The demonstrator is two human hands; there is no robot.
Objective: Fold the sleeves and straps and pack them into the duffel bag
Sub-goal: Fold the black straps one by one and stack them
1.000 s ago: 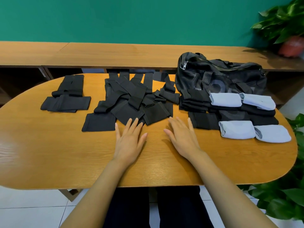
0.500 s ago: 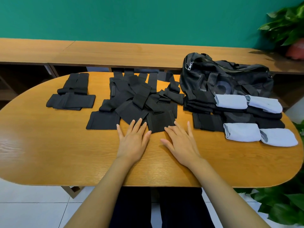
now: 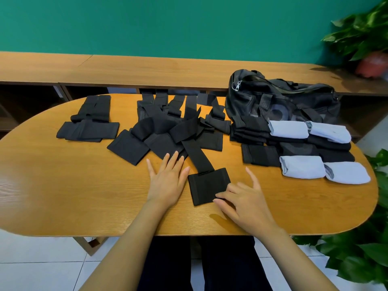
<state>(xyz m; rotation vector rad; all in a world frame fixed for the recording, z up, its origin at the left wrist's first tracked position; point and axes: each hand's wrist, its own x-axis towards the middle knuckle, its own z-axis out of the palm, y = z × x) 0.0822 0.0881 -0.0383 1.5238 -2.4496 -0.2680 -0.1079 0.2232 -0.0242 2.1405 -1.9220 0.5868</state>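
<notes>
Two bare hands on this one, so starting at the grip: the right hand (image 3: 245, 204) has its thumb and forefinger pinched narrow on the near right corner of the long black elastic strap with a wide rectangular pad at its end (image 3: 206, 185), other fingers spread loose above it. The pad lies flat on the oval wooden tabletop (image 3: 63, 196), and its narrow band runs up and away into the messy heap of loose black straps (image 3: 163, 131) mid-table.

The left hand (image 3: 168, 181) is flat, fingers straight and holding nothing, just beside the pad's left edge with its fingertips reaching the heap.

Further left, well apart, there's a small tidy stack of folded black pieces (image 3: 90, 124). Over on the right, four rolled light-blue fabric sleeves (image 3: 288, 129) sit in two pairs on and beside folded black sleeves (image 3: 254, 131). Right behind those sits the black duffel bag (image 3: 283, 101), slumped at the far right of the table. Can't tell if it's unzipped.

Behind it all, a long wooden bench (image 3: 147, 68) against a green wall (image 3: 189, 24), leafy potted plant (image 3: 365, 38) in the corner.
</notes>
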